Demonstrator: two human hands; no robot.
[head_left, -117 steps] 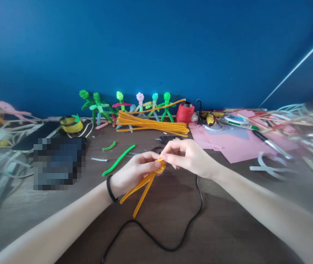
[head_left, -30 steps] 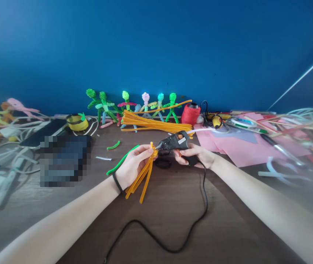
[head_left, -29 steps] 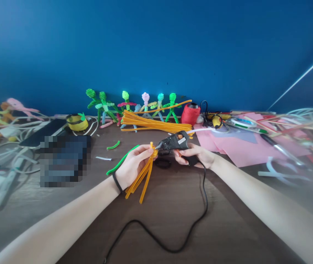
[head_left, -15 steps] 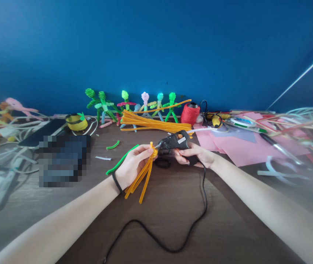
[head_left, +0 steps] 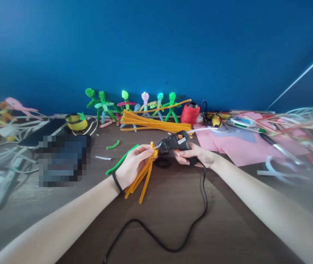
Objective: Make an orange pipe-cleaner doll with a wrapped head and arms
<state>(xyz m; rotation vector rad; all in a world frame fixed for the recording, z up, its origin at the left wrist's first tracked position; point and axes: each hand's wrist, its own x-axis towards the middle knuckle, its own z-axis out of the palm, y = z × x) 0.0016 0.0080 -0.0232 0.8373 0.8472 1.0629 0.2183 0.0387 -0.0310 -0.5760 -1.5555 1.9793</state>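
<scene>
My left hand (head_left: 134, 163), with a black band at the wrist, pinches a bundle of orange pipe cleaners (head_left: 144, 178) near its wound top. The loose ends hang down and toward me. My right hand (head_left: 197, 154) is wrapped round the handle of a black hot glue gun (head_left: 177, 141). A pale glue stick (head_left: 203, 129) sticks out of its back. The gun's nozzle points left and meets the wound top of the bundle; whether glue is coming out is too small to tell. Behind my left wrist lies a green pipe cleaner (head_left: 123, 159).
Several pipe-cleaner figures (head_left: 125, 97) stand along the blue wall. Before them lies a stack of orange pipe cleaners (head_left: 150, 121), beside a red spool (head_left: 190, 114). Pink sheets (head_left: 236, 146) lie right, a blurred-out dark device (head_left: 66, 159) left. The gun's black cord (head_left: 170, 250) loops across the table front.
Almost nothing differs. Both hands, the glue gun and the orange bundle keep their places, with the nozzle still at the bundle's top.
</scene>
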